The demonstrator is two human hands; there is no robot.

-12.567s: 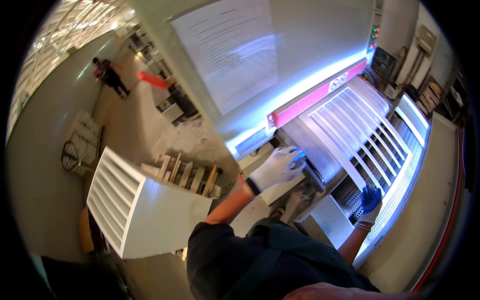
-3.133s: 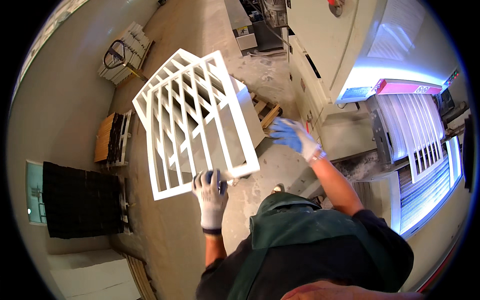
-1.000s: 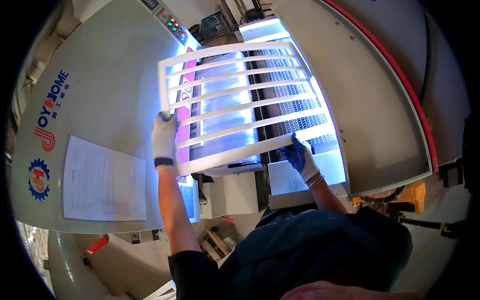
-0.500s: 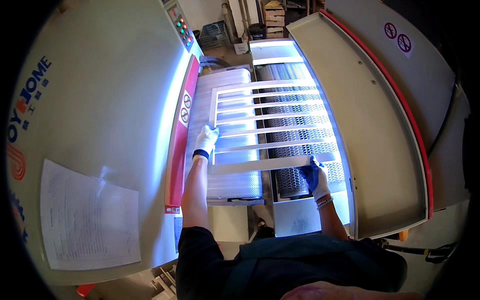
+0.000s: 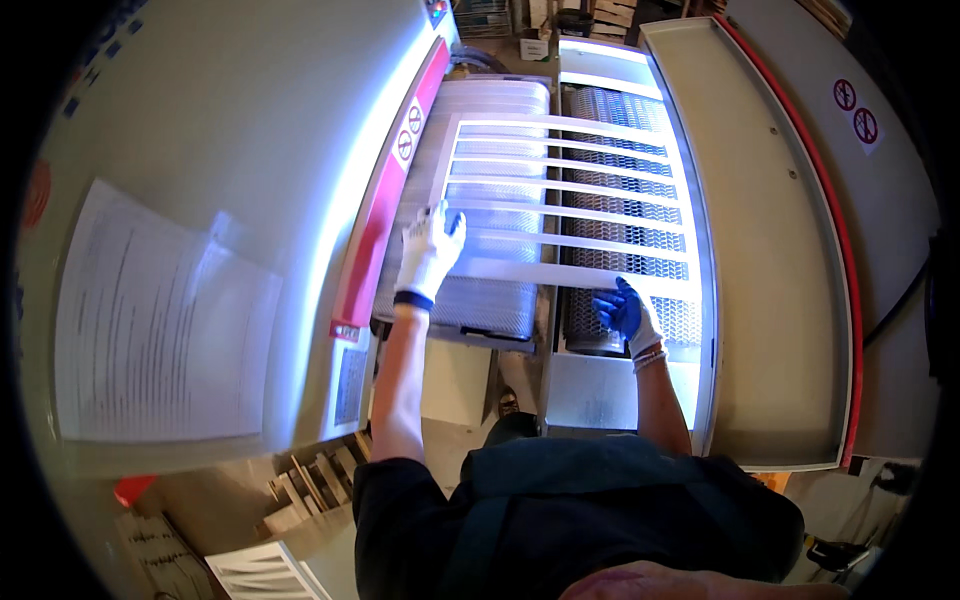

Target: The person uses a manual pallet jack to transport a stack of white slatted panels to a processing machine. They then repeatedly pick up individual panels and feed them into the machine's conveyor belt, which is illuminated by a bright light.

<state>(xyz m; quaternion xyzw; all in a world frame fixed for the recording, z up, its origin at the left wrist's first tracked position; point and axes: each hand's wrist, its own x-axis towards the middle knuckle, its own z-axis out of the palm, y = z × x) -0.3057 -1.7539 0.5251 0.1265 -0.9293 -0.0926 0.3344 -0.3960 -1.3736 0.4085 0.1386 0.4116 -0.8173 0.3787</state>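
A white slatted frame with several parallel bars lies across the gap between two conveyor beds. Its left end rests on the pale left belt, its right end on the right mesh belt, under bright light. My left hand, in a white glove with blue on it, lies at the frame's near left corner, fingers stretched and thumb apart. My right hand, in a blue-palmed glove, is at the near rail toward the right end. Its fingers are loosely spread below the rail, one tip at the rail's edge.
A large machine housing with a red bar and a paper sheet stands left. On the right is an open cream panel with red edging. Wood pieces and another slatted white piece lie low left.
My view has shifted, so the machine sits differently in it. Both hands have loosened from the frame; the left fingers have straightened and the right fingers now sit apart from the rail.
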